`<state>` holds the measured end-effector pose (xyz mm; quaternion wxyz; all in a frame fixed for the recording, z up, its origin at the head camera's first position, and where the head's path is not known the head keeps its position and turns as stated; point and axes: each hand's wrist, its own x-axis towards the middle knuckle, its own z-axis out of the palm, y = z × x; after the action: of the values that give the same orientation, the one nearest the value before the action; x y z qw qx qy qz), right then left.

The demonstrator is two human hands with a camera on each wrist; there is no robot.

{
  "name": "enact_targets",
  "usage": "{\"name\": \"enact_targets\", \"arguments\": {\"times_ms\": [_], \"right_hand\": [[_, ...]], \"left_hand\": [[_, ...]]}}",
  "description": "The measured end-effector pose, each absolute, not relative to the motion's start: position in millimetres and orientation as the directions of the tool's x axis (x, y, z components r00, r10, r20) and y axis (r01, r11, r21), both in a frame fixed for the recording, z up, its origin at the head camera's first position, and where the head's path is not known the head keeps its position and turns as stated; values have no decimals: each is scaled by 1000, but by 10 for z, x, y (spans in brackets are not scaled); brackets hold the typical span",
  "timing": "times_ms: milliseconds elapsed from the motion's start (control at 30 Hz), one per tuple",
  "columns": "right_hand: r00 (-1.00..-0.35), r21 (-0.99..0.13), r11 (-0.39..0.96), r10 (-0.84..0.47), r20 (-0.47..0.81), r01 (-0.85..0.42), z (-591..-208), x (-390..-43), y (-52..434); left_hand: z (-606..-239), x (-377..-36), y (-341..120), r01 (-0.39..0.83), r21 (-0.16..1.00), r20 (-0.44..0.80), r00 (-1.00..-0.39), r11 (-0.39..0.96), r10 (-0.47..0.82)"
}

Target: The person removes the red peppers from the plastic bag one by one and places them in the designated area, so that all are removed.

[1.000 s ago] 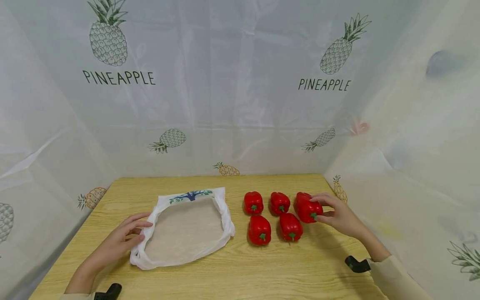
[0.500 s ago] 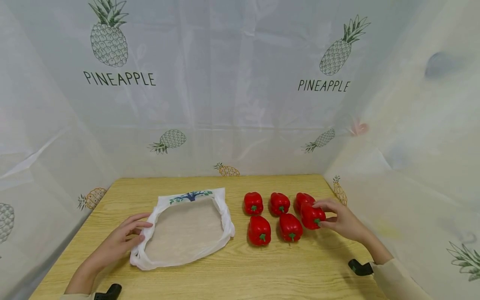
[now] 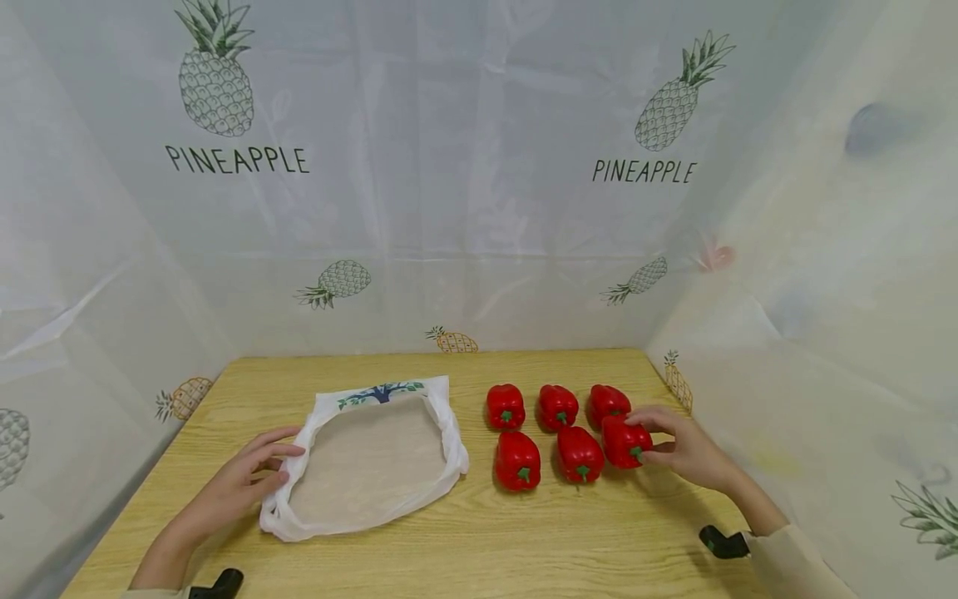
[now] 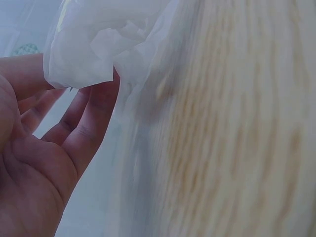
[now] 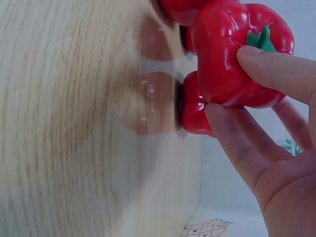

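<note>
In the head view my right hand holds a red bell pepper with a green stem, at the near right end of a group of such peppers. The right wrist view shows the thumb beside the stem of the held bell pepper and the other fingers along its side. My left hand holds the left rim of a white plastic bag, which lies with its mouth spread wide. Up close in the left wrist view, crumpled bag plastic lies between thumb and fingers.
More red bell peppers stand in two rows right of the bag: the far row has a left one, a middle one and a right one. Nearer are two others. Pineapple-printed curtains enclose the wooden table.
My right hand has brought its bell pepper nearer and slightly right, from over the far right pepper to the near row's right end. The left hand and bag have stayed put.
</note>
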<state>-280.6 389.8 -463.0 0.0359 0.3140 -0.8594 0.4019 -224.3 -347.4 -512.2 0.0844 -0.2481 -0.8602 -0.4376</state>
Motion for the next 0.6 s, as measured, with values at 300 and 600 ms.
{"name": "enact_targets", "arguments": {"times_ms": [300, 600], "right_hand": [[-783, -661, 466, -533, 320, -588, -4693, -2763, 3915], [-770, -662, 446, -543, 335, -602, -4791, -2782, 3952]], "left_hand": [[-5117, -2246, -3471, 508, 705, 368, -858, 494, 358], [-5119, -2241, -3471, 504, 709, 363, -861, 494, 357]]}}
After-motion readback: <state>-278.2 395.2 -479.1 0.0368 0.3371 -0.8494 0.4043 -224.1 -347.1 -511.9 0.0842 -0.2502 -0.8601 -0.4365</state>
